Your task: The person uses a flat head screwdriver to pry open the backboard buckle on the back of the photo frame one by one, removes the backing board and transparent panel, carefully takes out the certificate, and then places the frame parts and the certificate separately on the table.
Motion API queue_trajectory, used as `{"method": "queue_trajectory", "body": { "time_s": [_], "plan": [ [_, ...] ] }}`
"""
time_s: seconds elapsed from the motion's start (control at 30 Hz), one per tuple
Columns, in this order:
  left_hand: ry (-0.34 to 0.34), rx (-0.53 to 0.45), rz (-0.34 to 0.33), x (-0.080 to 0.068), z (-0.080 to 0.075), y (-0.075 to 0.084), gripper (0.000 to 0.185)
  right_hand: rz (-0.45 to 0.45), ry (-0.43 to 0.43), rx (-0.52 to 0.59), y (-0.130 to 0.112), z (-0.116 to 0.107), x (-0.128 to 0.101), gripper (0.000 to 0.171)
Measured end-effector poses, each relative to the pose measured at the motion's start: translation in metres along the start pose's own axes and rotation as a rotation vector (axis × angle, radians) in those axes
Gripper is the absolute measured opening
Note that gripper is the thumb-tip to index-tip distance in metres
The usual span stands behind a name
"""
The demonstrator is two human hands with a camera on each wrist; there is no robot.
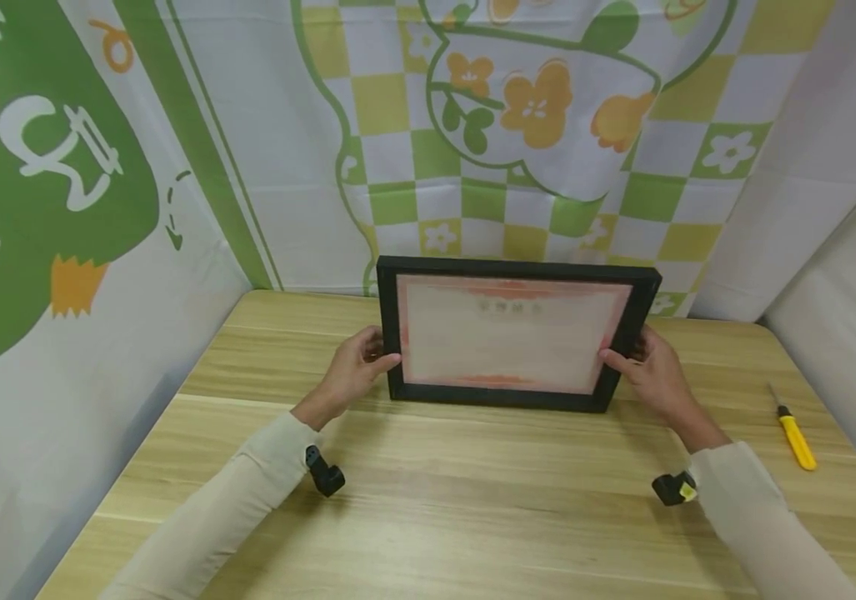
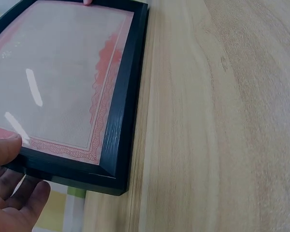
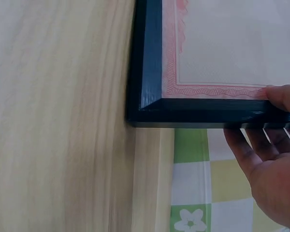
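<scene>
A black picture frame (image 1: 518, 398) stands tilted up near the back of the wooden table, its front facing me. Behind its glazing lies a certificate (image 1: 503, 342) with a pinkish-red ornate border. My left hand (image 1: 352, 371) grips the frame's left side, thumb over the front and fingers at the outer edge. On the opposite side, my right hand (image 1: 653, 371) holds the frame the same way. In the left wrist view, light streaks reflect off the glazing beside the left thumb (image 2: 5, 149). The right wrist view shows the right fingers (image 3: 244, 150) behind the frame's edge.
A screwdriver (image 1: 798, 442) with a yellow handle lies on the table (image 1: 473, 500) at the right. A patterned curtain (image 1: 488, 192) hangs just behind the table's back edge. White cloth walls flank both sides. Each wrist carries a small black camera (image 1: 325, 473).
</scene>
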State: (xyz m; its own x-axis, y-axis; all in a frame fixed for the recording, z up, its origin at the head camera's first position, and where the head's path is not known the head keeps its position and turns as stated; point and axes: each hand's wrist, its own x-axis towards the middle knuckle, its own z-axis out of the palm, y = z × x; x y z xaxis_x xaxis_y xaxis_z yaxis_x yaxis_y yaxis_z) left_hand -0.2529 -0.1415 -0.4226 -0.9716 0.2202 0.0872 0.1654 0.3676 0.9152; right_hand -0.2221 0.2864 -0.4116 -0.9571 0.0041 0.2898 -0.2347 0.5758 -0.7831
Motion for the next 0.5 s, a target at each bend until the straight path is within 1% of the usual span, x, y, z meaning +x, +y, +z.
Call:
{"method": "queue_trajectory", "body": {
  "time_s": [0.1,0.17,0.3,0.37,0.5],
  "plan": [
    [-0.010,0.014,0.008,0.000,0.000,0.001,0.035,-0.012,0.024,-0.043,-0.001,-0.001,-0.003,0.042],
    [-0.006,0.045,0.022,-0.001,-0.001,0.000,0.035,-0.015,0.037,-0.079,-0.002,-0.001,-0.006,0.039],
    [0.032,0.132,0.058,-0.003,-0.001,0.001,0.033,-0.043,0.067,-0.141,-0.004,0.000,-0.010,0.034],
    [0.056,0.174,0.076,-0.005,-0.001,0.001,0.032,-0.058,0.080,-0.143,-0.004,0.000,-0.012,0.033],
    [0.110,0.207,0.107,-0.008,0.002,0.002,0.031,-0.079,0.121,-0.146,-0.003,0.002,-0.014,0.029]
  ]
}}
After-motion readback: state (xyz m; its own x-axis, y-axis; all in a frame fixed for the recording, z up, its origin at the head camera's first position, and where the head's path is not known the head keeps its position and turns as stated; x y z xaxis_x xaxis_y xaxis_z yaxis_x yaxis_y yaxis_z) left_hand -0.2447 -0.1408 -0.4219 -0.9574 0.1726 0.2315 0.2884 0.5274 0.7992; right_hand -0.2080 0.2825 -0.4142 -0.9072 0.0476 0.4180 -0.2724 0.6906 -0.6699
